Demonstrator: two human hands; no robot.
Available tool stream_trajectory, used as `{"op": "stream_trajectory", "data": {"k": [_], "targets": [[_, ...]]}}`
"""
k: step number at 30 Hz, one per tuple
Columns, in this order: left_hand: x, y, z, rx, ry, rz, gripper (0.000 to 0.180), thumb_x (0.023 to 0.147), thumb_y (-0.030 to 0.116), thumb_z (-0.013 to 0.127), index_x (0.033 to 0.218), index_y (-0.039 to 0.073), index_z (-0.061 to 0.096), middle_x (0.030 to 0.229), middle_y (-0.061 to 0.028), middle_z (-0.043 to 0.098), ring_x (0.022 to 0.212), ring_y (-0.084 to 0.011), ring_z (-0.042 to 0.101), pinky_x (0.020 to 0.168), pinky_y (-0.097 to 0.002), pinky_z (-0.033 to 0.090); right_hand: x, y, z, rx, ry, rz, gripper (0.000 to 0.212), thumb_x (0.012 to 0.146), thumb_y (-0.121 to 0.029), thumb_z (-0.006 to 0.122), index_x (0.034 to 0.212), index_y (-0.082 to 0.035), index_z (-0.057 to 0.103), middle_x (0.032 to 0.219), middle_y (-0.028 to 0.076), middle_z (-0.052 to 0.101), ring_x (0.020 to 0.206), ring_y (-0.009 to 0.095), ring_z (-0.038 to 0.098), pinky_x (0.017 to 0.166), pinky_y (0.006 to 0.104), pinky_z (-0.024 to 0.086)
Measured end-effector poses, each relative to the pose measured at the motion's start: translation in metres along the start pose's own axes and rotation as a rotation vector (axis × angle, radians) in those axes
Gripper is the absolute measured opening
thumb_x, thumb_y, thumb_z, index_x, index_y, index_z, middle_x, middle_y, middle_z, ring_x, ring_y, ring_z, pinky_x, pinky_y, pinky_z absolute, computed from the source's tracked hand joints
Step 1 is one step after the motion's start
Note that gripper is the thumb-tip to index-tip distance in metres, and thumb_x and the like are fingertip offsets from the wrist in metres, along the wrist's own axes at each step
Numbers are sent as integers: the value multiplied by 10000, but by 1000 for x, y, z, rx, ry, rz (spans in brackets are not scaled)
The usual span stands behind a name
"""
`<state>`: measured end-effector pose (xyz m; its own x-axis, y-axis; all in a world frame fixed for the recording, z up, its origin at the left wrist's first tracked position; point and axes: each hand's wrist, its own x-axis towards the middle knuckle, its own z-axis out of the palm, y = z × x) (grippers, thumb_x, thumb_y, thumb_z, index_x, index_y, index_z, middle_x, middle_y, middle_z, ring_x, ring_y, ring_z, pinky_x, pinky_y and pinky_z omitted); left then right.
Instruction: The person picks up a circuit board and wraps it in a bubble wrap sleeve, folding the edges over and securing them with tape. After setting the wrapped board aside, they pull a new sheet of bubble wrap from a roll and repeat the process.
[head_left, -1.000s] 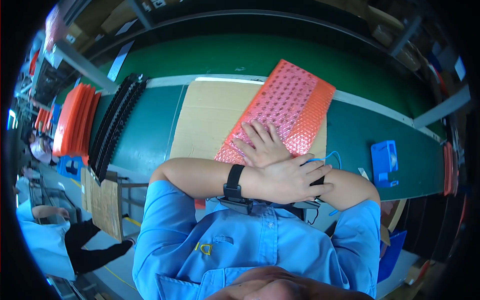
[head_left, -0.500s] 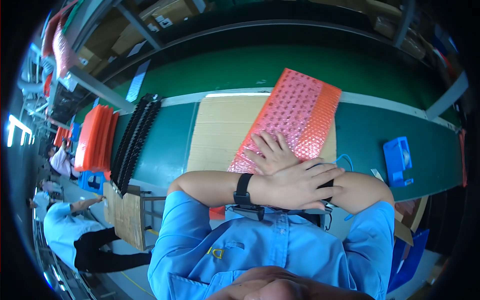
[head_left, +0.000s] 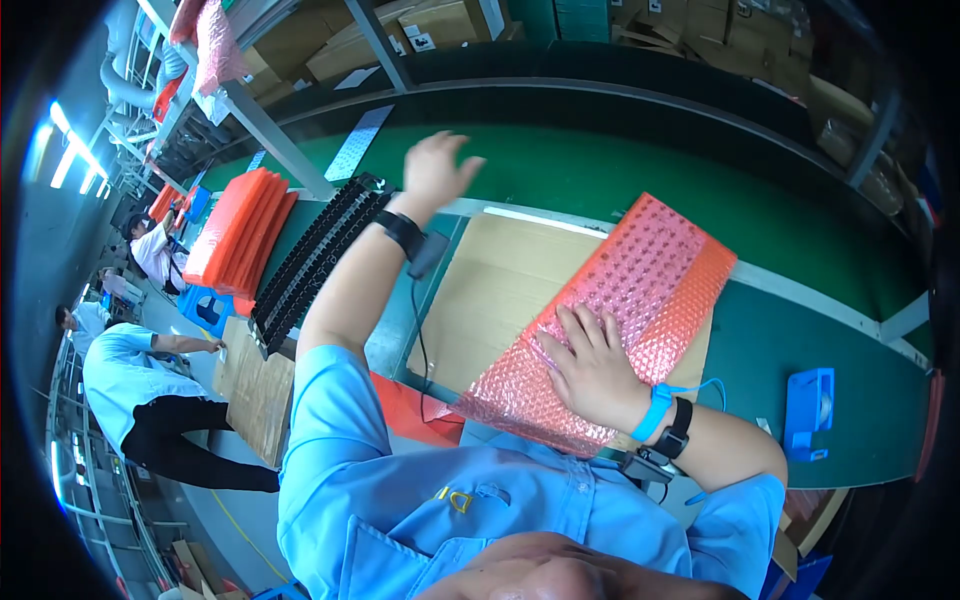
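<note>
A pink-red bubble wrap bag (head_left: 650, 290) lies at a slant on a sheet of brown cardboard (head_left: 500, 285) on the green bench. My right hand (head_left: 600, 370) rests flat on the bag, fingers spread, a blue wrist strap (head_left: 655, 412) with its cord around that wrist. Lifted over the bench's far side, my left hand (head_left: 440, 172) is open with its thumb apart; I see nothing in it. Just left of it stands a black slotted rack (head_left: 322, 258). Whether anything lies inside the bag I cannot tell.
A stack of red-orange bubble wrap bags (head_left: 240, 230) stands at the left. A blue tape dispenser (head_left: 808, 412) sits on the right. A pale perforated strip (head_left: 358, 142) lies on the green conveyor belt (head_left: 560, 150). A co-worker (head_left: 150, 390) bends over a wooden table (head_left: 255, 390).
My left hand has left my right wrist and swung up and left over the bench. My right hand stays on the bag. The whole view has shifted and tilted.
</note>
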<state>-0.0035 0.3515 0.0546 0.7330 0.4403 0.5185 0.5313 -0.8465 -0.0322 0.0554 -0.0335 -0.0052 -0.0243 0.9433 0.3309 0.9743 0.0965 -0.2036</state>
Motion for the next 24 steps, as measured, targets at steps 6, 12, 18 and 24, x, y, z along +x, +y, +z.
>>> {"op": "stream_trajectory", "data": {"k": [6, 12, 18, 24], "targets": [[5, -159, 7, 165, -339, -753, 556, 933, 507, 596, 1258, 59, 648, 1269, -186, 651, 1182, -339, 618, 992, -434, 495, 1, 1, -5, 43, -13, 21, 522, 858, -239, 655, 1344, -82, 545, 1430, 267, 424, 1342, 451, 378, 1072, 657, 286], [0, -230, 35, 124, -296, -843, 538, 910, 485, 630, 1236, 58, 655, 1278, -201, 641, 1192, -359, 607, 1001, -449, 487, 5, -1, -12, 97, -41, 70, 524, 839, -225, 675, 1331, -85, 560, 1424, 266, 426, 1333, 446, 384, 1071, 657, 284], [10, -291, 63, 30, -356, -823, 759, 815, 540, 742, 1349, 27, 574, 1363, -206, 588, 1264, -345, 566, 1064, -412, 448, 9, 0, -18, 132, -85, 63, 534, 818, -224, 692, 1317, -75, 575, 1411, 269, 429, 1323, 443, 390, 1069, 663, 277], [16, -311, 81, -153, -391, -959, 1041, 703, 588, 825, 1469, 13, 418, 1449, -219, 505, 1317, -340, 523, 1104, -418, 420, 13, 0, -19, 141, -108, 79, 548, 803, -218, 698, 1315, -68, 573, 1410, 278, 421, 1323, 451, 385, 1066, 674, 269]]}}
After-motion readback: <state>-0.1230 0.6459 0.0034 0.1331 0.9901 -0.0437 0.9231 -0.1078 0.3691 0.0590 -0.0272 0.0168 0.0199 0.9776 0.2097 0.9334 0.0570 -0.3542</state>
